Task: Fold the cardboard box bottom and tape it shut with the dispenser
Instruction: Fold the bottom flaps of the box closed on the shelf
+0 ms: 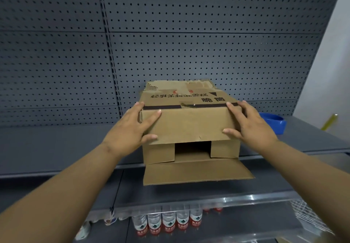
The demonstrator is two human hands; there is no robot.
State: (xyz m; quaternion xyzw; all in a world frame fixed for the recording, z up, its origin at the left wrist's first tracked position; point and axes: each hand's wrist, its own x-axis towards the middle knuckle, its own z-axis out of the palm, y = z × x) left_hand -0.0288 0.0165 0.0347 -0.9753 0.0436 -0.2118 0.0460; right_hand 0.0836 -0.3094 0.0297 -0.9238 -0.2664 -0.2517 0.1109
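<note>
Looking at the whole setup, there's a big grey pegboard wall at the back and a grey shelf in front of it, and the cardboard box is lying on its side in the middle of that shelf with its open bottom facing the near side. Its long axis runs near to far, printed panel up, ragged end toward the pegboard. The upper flap is folded down over the opening, the two small side flaps are tucked in behind it with a dark gap showing between them, and the lower flap sticks out flat over the shelf's near edge, not folded yet. The left hand and right hand are each spread open and pressed flat on the box's left and right corners, thumbs on the flap face, fingers wrapped round the sides, so more pinning than grabbing. My guess for doing this step well: keep one palm holding that upper flap down, swing the lower flap up until the two edges meet square along the middle, and check the side flaps stay tucked, otherwise the seam ends up crooked and the tape won't bridge it. A blue thing sits just right of the box, partly hidden by the right hand; could be the dispenser, can't tell. Water bottles are lined up on the shelf below.
</note>
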